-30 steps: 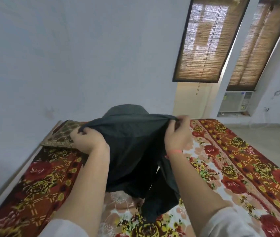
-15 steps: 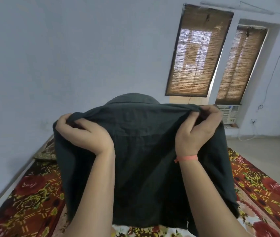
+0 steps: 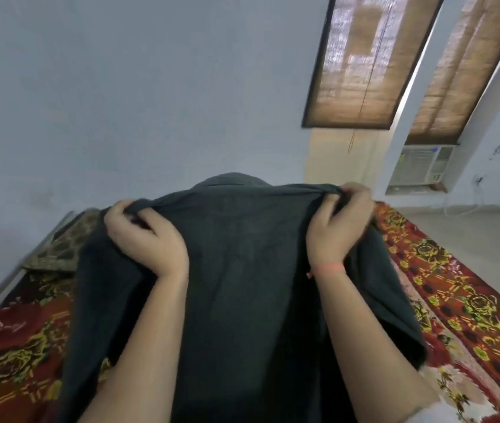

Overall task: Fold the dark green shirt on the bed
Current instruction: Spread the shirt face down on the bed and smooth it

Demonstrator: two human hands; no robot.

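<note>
The dark green shirt (image 3: 242,285) hangs spread out in front of me above the bed (image 3: 456,288), its collar standing up at the top middle. My left hand (image 3: 145,236) is closed on the shirt's left shoulder. My right hand (image 3: 338,227), with a pink thread on the wrist, pinches the right shoulder. The cloth stretches taut between both hands and drapes down over the bed, hiding most of the bed's middle.
The bed carries a red, brown and yellow floral cover (image 3: 13,346). A patterned brown pillow (image 3: 59,248) lies at the far left by the grey wall. Bamboo blinds (image 3: 364,62) and a window air conditioner (image 3: 422,166) are at the back right, with bare floor to the right.
The shirt went from a bunched heap held low to being lifted and spread wide by the shoulders. My hands moved apart, and the view tilted up then back down slightly.
</note>
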